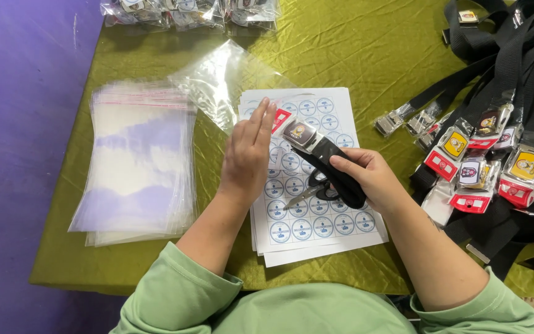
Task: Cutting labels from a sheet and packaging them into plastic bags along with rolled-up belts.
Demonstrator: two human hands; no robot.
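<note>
A view from above of a person in pale green sleeves working at a tabletop [366, 55] covered in olive-green cloth. The two hands are apart. The right hand [369, 176] is closed around a folded black belt strap [335, 170], holding it just above the paper. At the strap's far end is one buckle [299, 133] with a small picture on it and a red tag. The left hand [248, 151] is open and flat, fingers straight and together, its fingertips touching the buckle end.

Under both hands lies a stack of white sticker sheets [316, 216] printed with rows of round blue labels; the top sheet shows five across. One pair of black-handled scissors [313, 188] rests on it, partly hidden by the strap.

To the left sits one stack of clear plastic bags [137, 167], with one loose bag [224, 80] beyond it. At the right, a heap of black belts [502, 124] shows about ten buckles. Packed bags [186, 12] line the far edge.
</note>
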